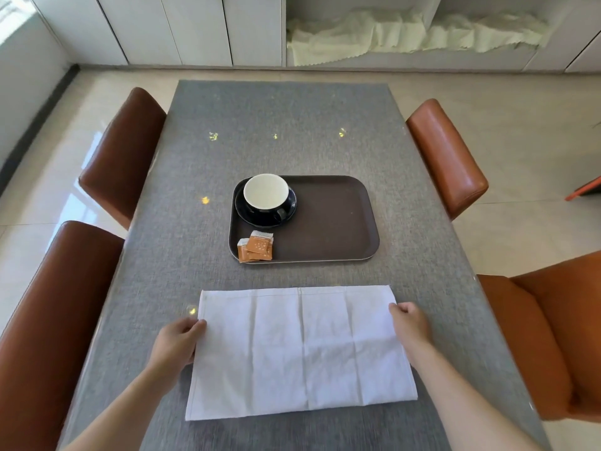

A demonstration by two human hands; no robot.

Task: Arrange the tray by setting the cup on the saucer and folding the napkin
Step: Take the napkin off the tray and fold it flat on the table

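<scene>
A white napkin (299,349) lies flat on the grey table, a wide rectangle with crease lines, just in front of me. My left hand (177,343) pinches its left edge and my right hand (411,323) pinches its right edge near the far corner. Beyond it sits a brown tray (335,222). On the tray's far left corner a dark cup (266,198) with a white inside stands upright on a dark saucer (291,208).
Two orange sachets (255,247) lie at the tray's near left corner. Brown chairs (120,157) flank the grey table (279,125) on both sides. White cabinets with a pale cloth (406,34) stand beyond the table.
</scene>
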